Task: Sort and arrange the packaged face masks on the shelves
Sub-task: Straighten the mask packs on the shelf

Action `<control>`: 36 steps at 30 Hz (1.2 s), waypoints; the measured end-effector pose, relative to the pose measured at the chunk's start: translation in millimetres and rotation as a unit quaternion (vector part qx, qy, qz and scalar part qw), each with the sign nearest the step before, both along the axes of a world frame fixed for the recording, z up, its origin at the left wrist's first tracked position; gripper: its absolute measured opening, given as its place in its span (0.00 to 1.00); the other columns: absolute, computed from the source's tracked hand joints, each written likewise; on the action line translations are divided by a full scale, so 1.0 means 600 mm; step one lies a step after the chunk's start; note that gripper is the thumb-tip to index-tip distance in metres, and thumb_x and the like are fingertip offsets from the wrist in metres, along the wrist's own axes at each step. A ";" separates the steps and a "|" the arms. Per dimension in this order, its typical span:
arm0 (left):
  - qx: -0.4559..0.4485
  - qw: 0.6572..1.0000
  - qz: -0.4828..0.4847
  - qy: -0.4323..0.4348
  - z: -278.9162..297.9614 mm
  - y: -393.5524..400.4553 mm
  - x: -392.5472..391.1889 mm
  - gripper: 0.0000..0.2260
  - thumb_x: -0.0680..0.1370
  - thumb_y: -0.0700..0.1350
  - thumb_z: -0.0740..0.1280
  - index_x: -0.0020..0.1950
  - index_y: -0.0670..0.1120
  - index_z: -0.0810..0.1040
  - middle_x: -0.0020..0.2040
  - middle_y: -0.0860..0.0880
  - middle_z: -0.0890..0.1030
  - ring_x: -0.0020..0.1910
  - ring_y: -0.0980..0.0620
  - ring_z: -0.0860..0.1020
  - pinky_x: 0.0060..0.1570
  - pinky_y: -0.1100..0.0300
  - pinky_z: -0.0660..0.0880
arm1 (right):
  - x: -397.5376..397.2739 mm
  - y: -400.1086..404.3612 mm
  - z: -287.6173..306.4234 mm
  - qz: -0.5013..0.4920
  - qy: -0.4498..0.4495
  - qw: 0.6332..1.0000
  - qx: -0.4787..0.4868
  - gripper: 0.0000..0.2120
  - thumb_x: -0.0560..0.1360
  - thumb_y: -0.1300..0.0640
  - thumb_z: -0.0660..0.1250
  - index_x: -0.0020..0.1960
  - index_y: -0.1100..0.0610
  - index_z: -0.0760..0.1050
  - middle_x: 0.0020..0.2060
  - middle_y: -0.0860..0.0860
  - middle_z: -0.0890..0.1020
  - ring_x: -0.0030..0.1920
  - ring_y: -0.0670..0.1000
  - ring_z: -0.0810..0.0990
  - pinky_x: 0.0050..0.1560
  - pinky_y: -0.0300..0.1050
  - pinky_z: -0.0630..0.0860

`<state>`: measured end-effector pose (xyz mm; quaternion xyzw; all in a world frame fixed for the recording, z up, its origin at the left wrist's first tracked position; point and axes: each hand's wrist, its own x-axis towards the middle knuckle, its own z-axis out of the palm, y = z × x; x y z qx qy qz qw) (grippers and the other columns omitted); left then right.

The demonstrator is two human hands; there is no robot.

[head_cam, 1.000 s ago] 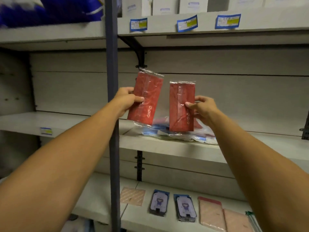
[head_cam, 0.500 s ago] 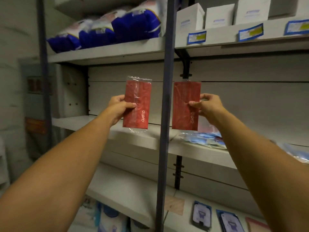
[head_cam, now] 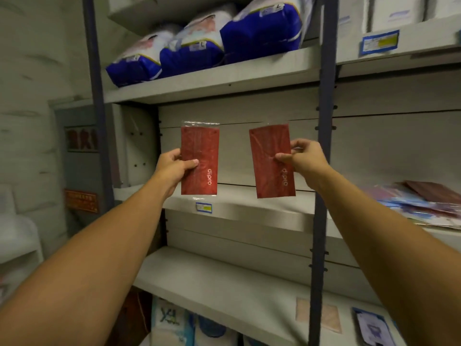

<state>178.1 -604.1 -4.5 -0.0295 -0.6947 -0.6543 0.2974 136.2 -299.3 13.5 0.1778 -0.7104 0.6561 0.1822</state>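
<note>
Two red packaged face masks are held upright in front of the middle shelf (head_cam: 249, 208). My left hand (head_cam: 172, 166) pinches the left red mask pack (head_cam: 200, 156) by its left edge. My right hand (head_cam: 303, 157) pinches the right red mask pack (head_cam: 270, 151) by its right edge. Both packs hang above the shelf's front lip, a gap between them. A loose pile of mixed mask packs (head_cam: 421, 203) lies on the same shelf level at the far right, blurred.
A dark upright post (head_cam: 321, 171) stands just right of my right hand, another post (head_cam: 97, 108) at left. Blue-and-white bulk bags (head_cam: 204, 46) fill the top shelf. The lower shelf (head_cam: 224, 283) holds flat packs (head_cam: 371, 325) at right.
The view has swung left along the shelving. Both hands have carried the red packs left past the right-hand post, and the pile of packs now lies far to the right.
</note>
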 end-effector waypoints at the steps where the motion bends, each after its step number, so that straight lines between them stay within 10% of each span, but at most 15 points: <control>1: 0.001 1.000 0.004 0.000 -0.002 -0.020 -0.004 0.12 0.77 0.34 0.71 0.54 0.49 0.80 0.53 0.46 0.85 0.52 0.46 0.84 0.54 0.47 0.81 | -0.009 -0.022 -0.003 -0.001 -0.008 1.000 -0.004 0.10 0.73 0.65 0.75 0.47 0.57 0.75 0.49 0.58 0.85 0.48 0.56 0.86 0.52 0.52 0.83; 29: 0.017 0.996 0.081 -0.023 0.024 -0.459 -0.363 0.10 0.78 0.32 0.68 0.53 0.47 0.81 0.51 0.46 0.85 0.50 0.47 0.84 0.40 0.57 0.80 | -0.450 -0.548 0.002 0.046 -0.077 0.995 -0.048 0.07 0.71 0.62 0.77 0.48 0.57 0.83 0.44 0.55 0.87 0.46 0.57 0.86 0.51 0.58 0.83; 36: 0.033 0.996 0.078 -0.036 0.019 -0.550 -0.445 0.15 0.78 0.33 0.69 0.63 0.45 0.77 0.52 0.46 0.84 0.49 0.48 0.84 0.42 0.55 0.80 | -0.504 -0.628 -0.002 0.055 -0.047 0.996 -0.046 0.09 0.74 0.62 0.75 0.54 0.59 0.81 0.44 0.51 0.85 0.42 0.49 0.85 0.34 0.38 0.77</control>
